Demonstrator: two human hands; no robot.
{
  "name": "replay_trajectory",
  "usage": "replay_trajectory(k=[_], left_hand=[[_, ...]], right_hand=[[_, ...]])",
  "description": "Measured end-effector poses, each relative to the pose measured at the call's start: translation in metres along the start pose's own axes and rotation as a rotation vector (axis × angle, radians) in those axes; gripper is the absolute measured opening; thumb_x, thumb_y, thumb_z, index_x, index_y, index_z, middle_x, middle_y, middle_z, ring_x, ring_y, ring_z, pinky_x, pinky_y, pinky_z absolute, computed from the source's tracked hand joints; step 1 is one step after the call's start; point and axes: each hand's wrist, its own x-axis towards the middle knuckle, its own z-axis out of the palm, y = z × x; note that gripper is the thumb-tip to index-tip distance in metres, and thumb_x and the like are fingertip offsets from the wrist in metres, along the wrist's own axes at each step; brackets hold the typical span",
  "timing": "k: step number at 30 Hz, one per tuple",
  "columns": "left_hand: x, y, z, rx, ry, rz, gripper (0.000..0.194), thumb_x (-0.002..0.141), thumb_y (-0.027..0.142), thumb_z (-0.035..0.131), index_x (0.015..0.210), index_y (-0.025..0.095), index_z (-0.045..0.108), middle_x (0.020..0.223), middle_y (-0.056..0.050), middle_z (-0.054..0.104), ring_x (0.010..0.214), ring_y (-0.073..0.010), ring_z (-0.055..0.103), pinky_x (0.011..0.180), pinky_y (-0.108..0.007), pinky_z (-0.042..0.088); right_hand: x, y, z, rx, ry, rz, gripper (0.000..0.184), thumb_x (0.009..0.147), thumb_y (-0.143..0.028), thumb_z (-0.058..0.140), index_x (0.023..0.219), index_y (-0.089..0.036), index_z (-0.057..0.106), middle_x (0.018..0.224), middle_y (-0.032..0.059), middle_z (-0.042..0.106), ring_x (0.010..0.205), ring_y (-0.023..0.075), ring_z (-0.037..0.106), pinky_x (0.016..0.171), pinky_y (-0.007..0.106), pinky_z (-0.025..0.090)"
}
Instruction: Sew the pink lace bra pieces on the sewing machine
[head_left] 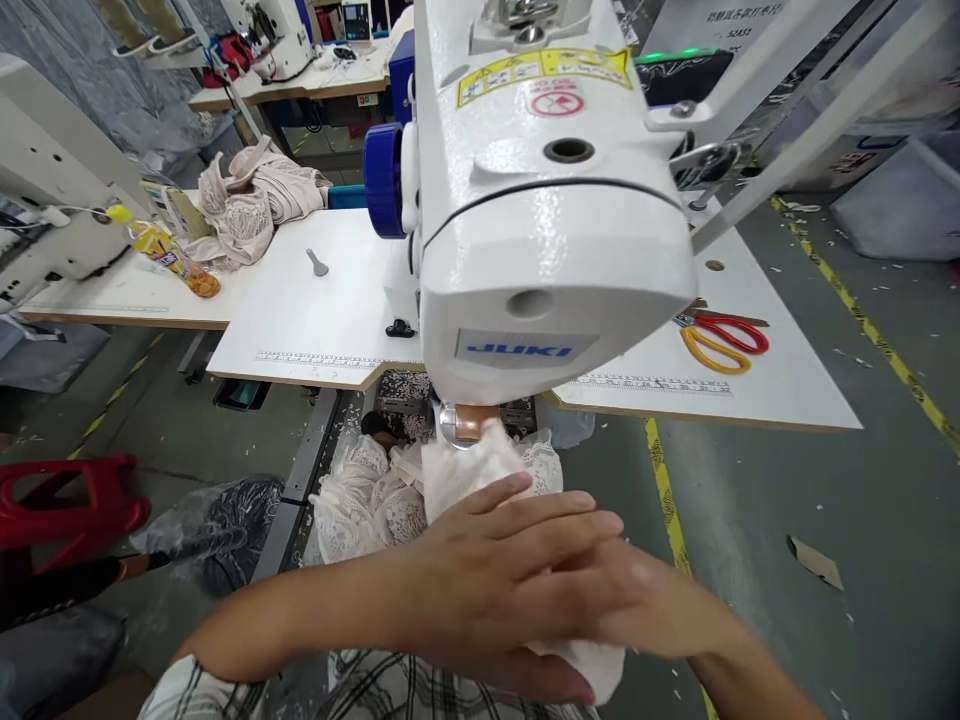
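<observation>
My left hand [487,570] reaches across from the left, its fingers stretched out over the pale cloth and over my right hand. My right hand [645,595] comes in from the lower right, and its fingers are hidden under the left one. A pale pink lace garment [472,470] lies beneath both hands, its upper edge at the working end of the white sewing machine [559,240]. More of the cream lace [356,500] bunches up to the left, with what look like cups. A white piece of the cloth [596,665] shows below my hands.
Red- and yellow-handled scissors [724,340] lie on the white table [780,385] at right. A small grey tool [316,263], a yellow-capped bottle [165,252] and a heap of beige garments [251,195] are at left. A red stool [71,505] stands on the floor.
</observation>
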Motion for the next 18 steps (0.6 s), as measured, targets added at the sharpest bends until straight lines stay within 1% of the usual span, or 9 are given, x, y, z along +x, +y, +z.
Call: replay_trajectory(k=[2, 3, 5, 6, 8, 11, 13, 15, 18], left_hand=[[0.0, -0.004, -0.002, -0.036, -0.28, -0.217, 0.061, 0.083, 0.063, 0.062, 0.122, 0.015, 0.057, 0.099, -0.008, 0.069, 0.093, -0.0237, 0.064, 0.094, -0.04, 0.048], [-0.003, -0.009, -0.005, -0.046, -0.375, -0.344, 0.052, 0.082, 0.064, 0.061, 0.105, 0.017, 0.063, 0.078, -0.004, 0.066, 0.073, -0.0204, 0.061, 0.074, -0.034, 0.049], [-0.01, -0.023, -0.01, -0.067, -0.419, -0.534, 0.045, 0.087, 0.06, 0.056, 0.073, 0.017, 0.058, 0.057, 0.0, 0.052, 0.053, -0.014, 0.046, 0.053, -0.027, 0.032], [-0.014, -0.031, -0.014, -0.096, -0.369, -0.597, 0.047, 0.091, 0.056, 0.054, 0.066, 0.016, 0.052, 0.055, 0.0, 0.048, 0.052, -0.0119, 0.041, 0.051, -0.026, 0.026], [-0.02, -0.046, -0.02, -0.172, -0.183, -0.665, 0.048, 0.094, 0.049, 0.054, 0.062, 0.013, 0.043, 0.056, 0.002, 0.043, 0.054, -0.0088, 0.036, 0.052, -0.024, 0.022], [-0.021, -0.064, -0.028, -0.2, -0.012, -0.813, 0.05, 0.092, 0.049, 0.056, 0.063, 0.013, 0.037, 0.055, 0.003, 0.035, 0.054, -0.0072, 0.031, 0.051, -0.023, 0.02], [-0.017, -0.073, -0.03, -0.172, 0.049, -0.898, 0.048, 0.091, 0.05, 0.057, 0.065, 0.014, 0.039, 0.055, 0.003, 0.036, 0.053, -0.0074, 0.032, 0.05, -0.024, 0.019], [-0.013, -0.08, -0.03, -0.161, 0.117, -0.94, 0.039, 0.088, 0.047, 0.062, 0.071, 0.014, 0.048, 0.059, 0.002, 0.046, 0.055, -0.0086, 0.038, 0.051, -0.024, 0.022], [-0.009, -0.089, -0.03, -0.174, 0.211, -0.907, 0.019, 0.086, 0.034, 0.064, 0.085, 0.015, 0.059, 0.075, 0.0, 0.061, 0.068, -0.0128, 0.053, 0.057, -0.023, 0.033]], right_hand=[[0.006, -0.02, -0.001, -0.071, -0.081, 0.036, 0.019, 0.095, -0.025, 0.053, 0.087, -0.018, 0.068, 0.081, 0.0021, 0.066, 0.078, 0.0133, 0.059, 0.07, 0.024, 0.043], [0.008, -0.025, -0.002, -0.097, -0.068, 0.051, 0.021, 0.097, -0.024, 0.049, 0.091, -0.019, 0.069, 0.082, 0.0018, 0.066, 0.079, 0.013, 0.059, 0.07, 0.024, 0.041], [0.014, -0.026, -0.008, -0.19, 0.029, 0.127, 0.027, 0.101, -0.029, 0.043, 0.1, -0.02, 0.068, 0.085, 0.0022, 0.065, 0.079, 0.0136, 0.057, 0.071, 0.026, 0.039], [0.018, -0.023, -0.012, -0.242, 0.093, 0.172, 0.028, 0.102, -0.033, 0.043, 0.102, -0.02, 0.068, 0.087, 0.0028, 0.065, 0.081, 0.0142, 0.057, 0.071, 0.027, 0.038], [0.027, -0.014, -0.023, -0.317, 0.2, 0.214, 0.031, 0.102, -0.037, 0.043, 0.094, -0.019, 0.066, 0.086, 0.0034, 0.064, 0.08, 0.0147, 0.055, 0.071, 0.027, 0.037], [0.044, -0.001, -0.039, -0.394, 0.354, 0.17, 0.032, 0.1, -0.037, 0.047, 0.079, -0.017, 0.062, 0.084, 0.0036, 0.064, 0.083, 0.0157, 0.055, 0.074, 0.028, 0.037], [0.055, 0.007, -0.047, -0.399, 0.405, 0.206, 0.035, 0.098, -0.04, 0.049, 0.074, -0.017, 0.061, 0.081, 0.0027, 0.064, 0.078, 0.0155, 0.054, 0.07, 0.028, 0.036], [0.063, 0.012, -0.054, -0.341, 0.407, 0.289, 0.038, 0.095, -0.048, 0.051, 0.074, -0.018, 0.063, 0.076, 0.0022, 0.063, 0.069, 0.015, 0.053, 0.062, 0.028, 0.034], [0.07, 0.019, -0.059, -0.247, 0.429, 0.372, 0.044, 0.088, -0.061, 0.056, 0.078, -0.019, 0.068, 0.074, 0.0033, 0.064, 0.063, 0.016, 0.052, 0.054, 0.028, 0.032]])
